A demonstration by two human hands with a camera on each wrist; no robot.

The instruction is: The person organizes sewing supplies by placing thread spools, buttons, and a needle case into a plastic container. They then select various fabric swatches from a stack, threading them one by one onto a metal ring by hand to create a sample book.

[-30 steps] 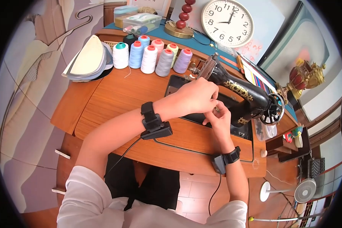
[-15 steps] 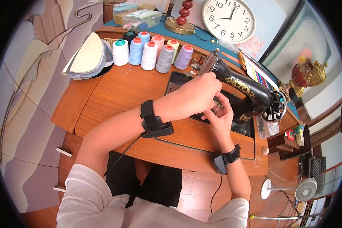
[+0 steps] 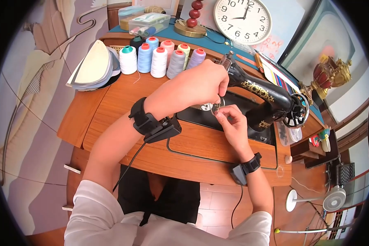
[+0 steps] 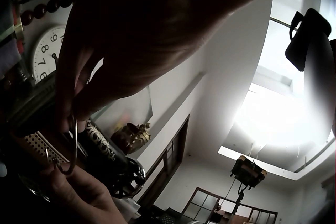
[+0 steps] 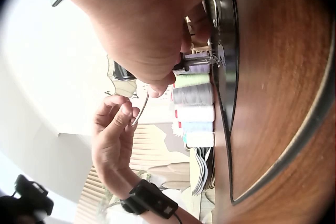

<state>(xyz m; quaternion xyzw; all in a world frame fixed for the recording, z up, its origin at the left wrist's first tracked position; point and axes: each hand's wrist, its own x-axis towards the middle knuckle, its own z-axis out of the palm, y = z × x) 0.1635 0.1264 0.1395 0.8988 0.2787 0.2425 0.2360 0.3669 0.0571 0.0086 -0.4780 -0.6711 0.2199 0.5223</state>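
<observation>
Pinches a thin metal hoop (image 3: 217, 108) between both hands, up in the air over the black bed (image 3: 201, 119) of a sewing machine (image 3: 256, 91), on the near side of its gold-patterned arm. Grips the hoop from above with the left hand (image 3: 199, 84), fingers bent down and tips closed on the upper part. Grips it from below with the right hand (image 3: 235, 127), thumb and forefinger closed on the lower part. Cannot tell what the small details on the hoop are.

Wears a strapped wrist camera (image 3: 164, 129) on each arm, and reaches across a wooden tabletop (image 3: 123, 100). Faces a cluster of thread cones (image 3: 159, 63) standing upright beyond the left forearm, in white, blue, pink, grey, green, purple and black. Has a stack of flat, rounded pieces (image 3: 95, 65) just left of them. Has, farther back, a clear plastic box (image 3: 150, 23), a lamp base (image 3: 192, 28) with red beads, and a round white clock (image 3: 242, 20). Has a red-and-gold ornament (image 3: 331, 76) beyond the machine's handwheel (image 3: 297, 110).
</observation>
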